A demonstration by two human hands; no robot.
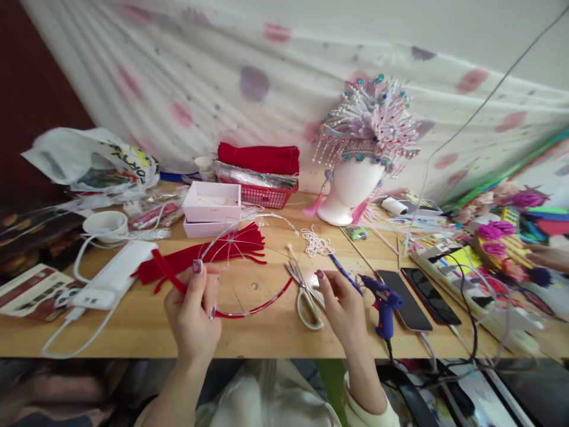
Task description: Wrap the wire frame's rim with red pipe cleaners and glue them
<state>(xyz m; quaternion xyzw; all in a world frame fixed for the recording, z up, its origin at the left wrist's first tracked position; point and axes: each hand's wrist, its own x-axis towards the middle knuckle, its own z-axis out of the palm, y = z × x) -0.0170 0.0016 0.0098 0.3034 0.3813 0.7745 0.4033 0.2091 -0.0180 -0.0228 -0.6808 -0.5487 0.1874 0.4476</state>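
Pale clothing is seen nearest, low between the left hand and the right hand. Left of the left hand, a power strip is laid on the bench. By that hand a red hoop is gripped, its arc directed rightward. Scissors are placed just left of the right hand, whose fingers are narrowed; anything held cannot be determined. Right of it, a glue gun is noted.

Glossy curved band, smooth wooden tabletop
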